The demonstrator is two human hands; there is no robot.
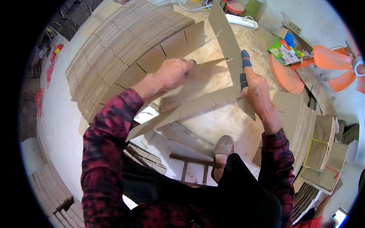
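My right hand (259,91), with dark covers on two fingers, grips a long upright cardboard divider strip (227,36) that runs from far to near. Crossing its near end stands another slotted cardboard strip (182,111), apparently set into it. My left hand (170,75) is closed on a third cardboard strip (203,74), whose far right tip touches or almost touches the long strip. Whether that tip sits in a slot, I cannot tell. Beneath them is a worn tan work surface (243,133).
Rows of stacked cardboard strips (125,38) fill the left side; another stack (291,110) stands at right. Beyond are an orange fan (332,62), a green-and-white box (283,52) and a white power strip (241,21). Tied cardboard bundles (319,152) lie at the right edge.
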